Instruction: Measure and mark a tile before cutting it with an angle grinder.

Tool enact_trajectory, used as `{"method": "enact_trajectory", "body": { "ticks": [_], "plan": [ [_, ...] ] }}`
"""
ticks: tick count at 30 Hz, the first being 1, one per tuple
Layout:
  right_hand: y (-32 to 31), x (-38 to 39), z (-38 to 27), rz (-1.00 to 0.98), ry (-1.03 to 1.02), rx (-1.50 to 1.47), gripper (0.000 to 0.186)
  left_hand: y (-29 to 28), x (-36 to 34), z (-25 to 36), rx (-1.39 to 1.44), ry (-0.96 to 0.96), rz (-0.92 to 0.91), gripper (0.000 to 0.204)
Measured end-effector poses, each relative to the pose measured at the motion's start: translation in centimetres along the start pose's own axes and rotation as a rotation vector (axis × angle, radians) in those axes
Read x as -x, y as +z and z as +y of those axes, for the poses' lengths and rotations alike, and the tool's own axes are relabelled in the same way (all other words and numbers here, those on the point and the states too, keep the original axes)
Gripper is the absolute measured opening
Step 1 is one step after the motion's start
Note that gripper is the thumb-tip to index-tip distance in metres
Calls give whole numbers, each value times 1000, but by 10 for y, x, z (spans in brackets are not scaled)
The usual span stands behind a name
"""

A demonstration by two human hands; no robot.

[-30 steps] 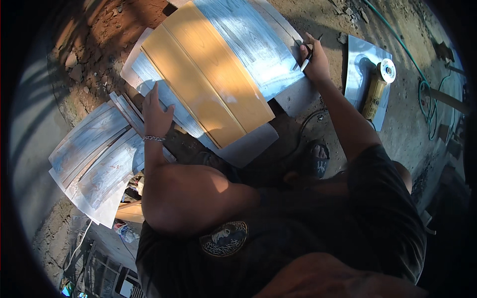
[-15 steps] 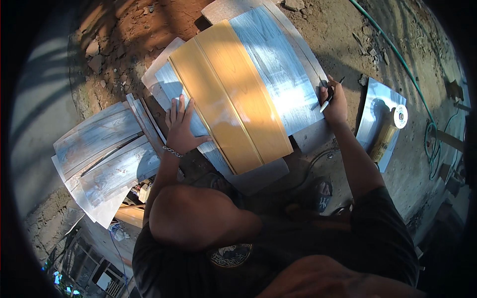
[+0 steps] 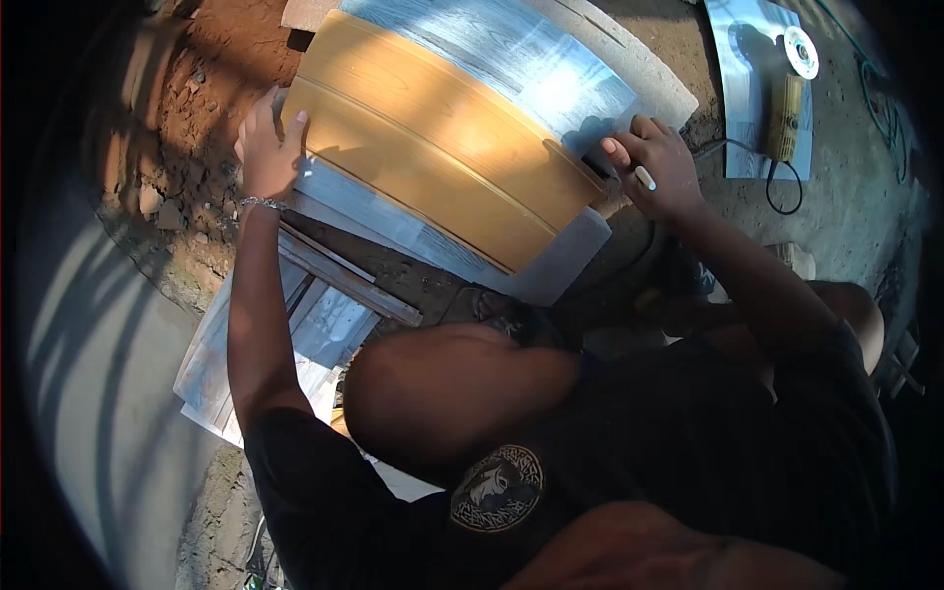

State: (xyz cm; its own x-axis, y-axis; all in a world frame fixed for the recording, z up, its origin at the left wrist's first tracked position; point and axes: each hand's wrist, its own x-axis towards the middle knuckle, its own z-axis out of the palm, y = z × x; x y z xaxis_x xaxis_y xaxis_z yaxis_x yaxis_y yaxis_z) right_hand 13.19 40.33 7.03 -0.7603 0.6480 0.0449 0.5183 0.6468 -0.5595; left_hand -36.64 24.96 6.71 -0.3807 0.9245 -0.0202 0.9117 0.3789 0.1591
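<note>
A yellow wood-look panel [image 3: 423, 123] with lengthwise grooves lies slantwise over a blue-grey wood-grain board [image 3: 482, 39]. At the panel's left end is my left hand [image 3: 267, 152], its thumb at the panel's edge and its fingers bent round past the end. My right hand [image 3: 661, 169] is by the panel's right end, closed round a white pen [image 3: 644, 178]. The pen's light end sticks out below the fingers; its other end is hidden. Under the boards, a pale grey slab [image 3: 575, 251] shows at the near right corner.
An angle grinder [image 3: 787, 113] with a white disc rests on a blue-grey sheet [image 3: 733, 59] at the far right, its black cord [image 3: 772, 202] looping down. More boards [image 3: 221, 359] are stacked at the near left. Reddish soil [image 3: 221, 44] with stones lies beyond my left hand.
My left hand has moved from the near side of the boards to the panel's left end. The right hand, still with the pen, is now by the panel's right end. The view has turned.
</note>
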Motion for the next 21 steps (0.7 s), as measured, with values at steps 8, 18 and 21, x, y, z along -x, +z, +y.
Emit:
{"method": "enact_trajectory", "body": {
  "ticks": [8,18,21],
  "plan": [
    [43,75,-13,-344,869,-373,49,13,-100,-14,594,-352,-334,43],
    [61,54,-4,-414,907,-696,59,19,-91,-31,861,-364,-368,23],
    [64,52,-2,-311,827,-780,54,19,-87,-30,921,-359,-332,17]
  ]
}}
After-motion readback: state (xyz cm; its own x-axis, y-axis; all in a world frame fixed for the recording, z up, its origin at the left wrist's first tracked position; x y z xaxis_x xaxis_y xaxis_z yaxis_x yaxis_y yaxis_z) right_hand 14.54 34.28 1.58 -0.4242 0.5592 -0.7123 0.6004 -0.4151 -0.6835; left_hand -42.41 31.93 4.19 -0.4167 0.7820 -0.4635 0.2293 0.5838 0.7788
